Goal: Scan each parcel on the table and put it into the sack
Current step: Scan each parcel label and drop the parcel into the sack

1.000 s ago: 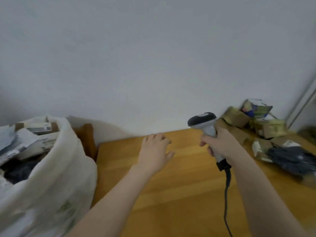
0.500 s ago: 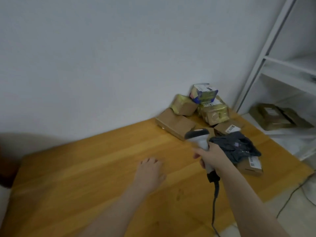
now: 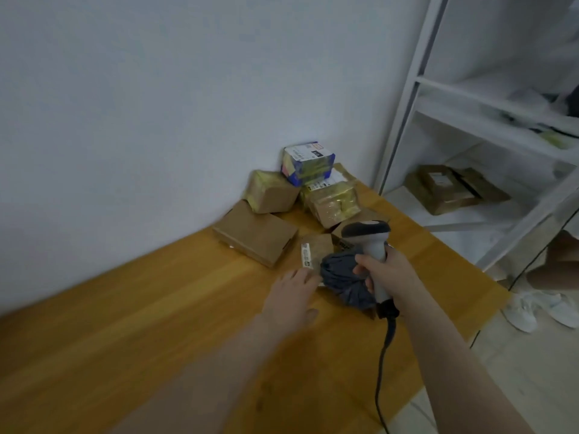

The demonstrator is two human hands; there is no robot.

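Single view here, wide-angle camera on the person's head, looking forward and down, close over the table, aimed at its far right corner by the wall, shelf at the right edge.

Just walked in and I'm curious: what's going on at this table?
A person is working through a pile of parcels in the far corner of the wooden table. Their right hand grips a corded barcode scanner above the pile. Their left hand, fingers straight, is stretched toward a dark grey soft parcel and a small labelled brown parcel beside it; nothing is lifted yet. No sack shows in this view.
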